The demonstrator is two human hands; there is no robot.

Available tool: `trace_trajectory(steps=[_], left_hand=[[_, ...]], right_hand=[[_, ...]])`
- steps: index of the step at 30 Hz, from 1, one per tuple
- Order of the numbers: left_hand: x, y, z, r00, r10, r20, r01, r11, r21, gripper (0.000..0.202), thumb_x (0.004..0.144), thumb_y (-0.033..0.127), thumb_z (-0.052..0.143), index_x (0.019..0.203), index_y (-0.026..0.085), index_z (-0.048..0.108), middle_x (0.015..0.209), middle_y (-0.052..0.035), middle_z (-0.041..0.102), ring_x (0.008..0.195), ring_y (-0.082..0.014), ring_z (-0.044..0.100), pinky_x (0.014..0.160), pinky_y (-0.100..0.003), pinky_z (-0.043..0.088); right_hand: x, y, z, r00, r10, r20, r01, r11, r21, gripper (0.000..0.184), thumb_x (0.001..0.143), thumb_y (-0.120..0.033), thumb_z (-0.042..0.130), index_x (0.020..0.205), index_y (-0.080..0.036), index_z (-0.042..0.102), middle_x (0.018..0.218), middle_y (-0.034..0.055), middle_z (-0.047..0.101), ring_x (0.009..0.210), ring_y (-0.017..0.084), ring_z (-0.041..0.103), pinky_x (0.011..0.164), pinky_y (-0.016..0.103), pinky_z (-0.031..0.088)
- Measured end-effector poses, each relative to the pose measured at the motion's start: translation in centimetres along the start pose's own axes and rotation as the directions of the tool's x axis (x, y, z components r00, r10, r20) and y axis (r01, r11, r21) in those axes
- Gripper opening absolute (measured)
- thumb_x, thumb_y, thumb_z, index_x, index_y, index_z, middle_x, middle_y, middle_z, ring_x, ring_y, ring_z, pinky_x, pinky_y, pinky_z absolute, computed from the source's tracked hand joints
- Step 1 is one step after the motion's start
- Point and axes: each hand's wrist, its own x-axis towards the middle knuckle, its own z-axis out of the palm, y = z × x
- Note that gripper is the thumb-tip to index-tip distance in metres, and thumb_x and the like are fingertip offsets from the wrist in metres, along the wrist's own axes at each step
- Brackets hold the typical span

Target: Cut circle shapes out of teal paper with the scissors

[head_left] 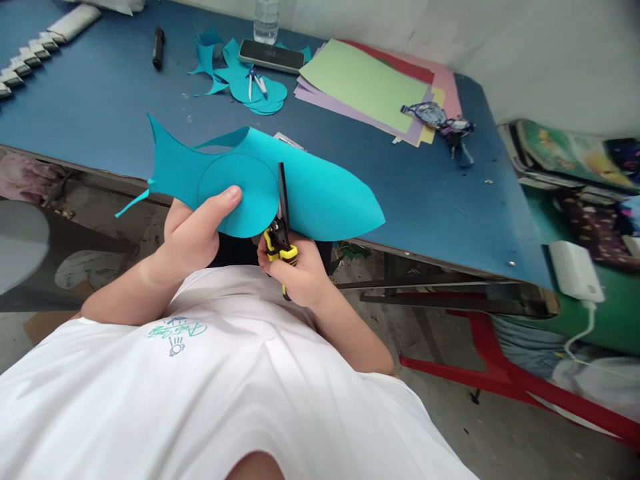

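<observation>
My left hand [200, 227] pinches a sheet of turquoise paper [325, 193], thumb on top and fingers behind it. A circle is drawn on the sheet around my thumb, and part of its lower right edge is cut through. In my right hand [295, 267] are black-and-yellow scissors [281, 233], their blades pointing up across the paper at the circle's right side. My fingers wrap round the handles. The paper hangs in front of the table's near edge, with a thin strip dangling at its left.
On the blue table [425, 207] lie cut turquoise circles [267, 100] with a compass [257, 83], a phone [271, 56], a black marker [159, 48] and coloured paper sheets [365, 80]. A water bottle [266, 23] stands behind. A red chair [500, 367] is at the right.
</observation>
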Motion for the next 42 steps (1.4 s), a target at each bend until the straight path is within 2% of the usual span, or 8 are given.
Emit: trace_trajectory(steps=[6,10,15,21,25,30,38,42], left_hand=[[0.4,2.2,0.3,0.995,0.066,-0.072,-0.072,0.995,-0.074,0.072,0.076,0.083,0.107,0.125,0.035,0.085,0.117,-0.0049,0.09,0.135,-0.0433,0.087,0.125,-0.057,0.074],[0.6,2.9,0.7,0.981,0.182,-0.067,-0.189,0.976,-0.108,0.07,0.079,0.075,0.111,0.128,0.032,0.085,0.121,-0.0044,0.092,0.114,-0.0358,0.092,0.106,-0.049,0.08],[0.5,3.1,-0.1,0.968,0.247,0.042,-0.243,0.966,-0.085,0.06,0.094,0.07,0.104,0.141,0.037,0.088,0.13,-0.0025,0.091,0.122,-0.0378,0.092,0.115,-0.059,0.078],[2.2,3.7,-1.3,0.93,0.332,0.155,-0.337,0.941,0.006,0.055,0.092,0.071,0.104,0.134,0.038,0.093,0.129,-0.005,0.09,0.13,-0.0431,0.089,0.126,-0.065,0.072],[2.5,4.8,-0.8,0.949,0.272,0.157,-0.273,0.962,-0.011,0.063,0.085,0.076,0.107,0.135,0.041,0.092,0.127,-0.0038,0.091,0.129,-0.0439,0.089,0.124,-0.064,0.073],[2.1,5.7,-0.5,0.969,0.196,0.148,-0.198,0.98,0.003,0.053,0.088,0.07,0.105,0.131,0.041,0.092,0.131,-0.0043,0.092,0.131,-0.042,0.089,0.124,-0.058,0.074],[2.5,4.3,-1.3,0.942,0.277,0.19,-0.279,0.96,-0.015,0.075,0.08,0.073,0.11,0.145,0.041,0.088,0.145,-0.0058,0.088,0.143,-0.0445,0.084,0.136,-0.062,0.065],[2.8,3.7,-2.0,0.954,0.215,0.207,-0.222,0.975,0.007,0.076,0.081,0.069,0.111,0.146,0.039,0.087,0.15,-0.0042,0.086,0.146,-0.042,0.081,0.136,-0.057,0.064]], right_hand=[[-0.1,0.1,-0.1,1.0,0.03,-0.002,-0.03,0.999,0.01,0.023,0.071,-0.039,0.074,0.09,-0.026,0.071,0.082,0.0025,0.07,0.083,0.024,0.063,0.073,0.04,0.05],[-0.2,0.1,-0.1,1.0,0.022,0.002,-0.022,1.0,0.021,0.022,0.072,-0.038,0.074,0.09,-0.026,0.069,0.082,0.0014,0.069,0.082,0.023,0.063,0.073,0.039,0.05],[0.0,-0.2,-0.1,1.0,0.014,0.003,-0.014,0.999,0.049,0.021,0.072,-0.037,0.074,0.089,-0.026,0.071,0.083,0.0019,0.069,0.081,0.023,0.062,0.072,0.039,0.05],[0.2,0.0,-0.2,1.0,0.023,0.02,-0.024,0.996,0.086,0.023,0.07,-0.035,0.076,0.09,-0.026,0.071,0.082,0.0014,0.07,0.079,0.022,0.063,0.071,0.039,0.049],[0.1,-0.1,-0.2,0.997,0.039,0.064,-0.046,0.993,0.107,0.023,0.07,-0.036,0.077,0.09,-0.025,0.07,0.082,0.0009,0.07,0.076,0.021,0.061,0.071,0.039,0.048],[0.0,-0.5,-0.3,0.996,0.046,0.075,-0.054,0.992,0.115,0.023,0.07,-0.035,0.078,0.09,-0.024,0.072,0.084,0.0012,0.07,0.078,0.021,0.061,0.072,0.038,0.049],[0.1,-0.4,-0.3,0.995,0.034,0.097,-0.046,0.992,0.119,0.023,0.072,-0.035,0.078,0.092,-0.025,0.072,0.086,0.0014,0.07,0.08,0.021,0.062,0.074,0.039,0.05],[0.1,-0.4,-0.3,0.993,0.038,0.108,-0.052,0.99,0.132,0.024,0.072,-0.034,0.078,0.093,-0.024,0.072,0.087,0.0015,0.071,0.081,0.021,0.061,0.075,0.039,0.049]])
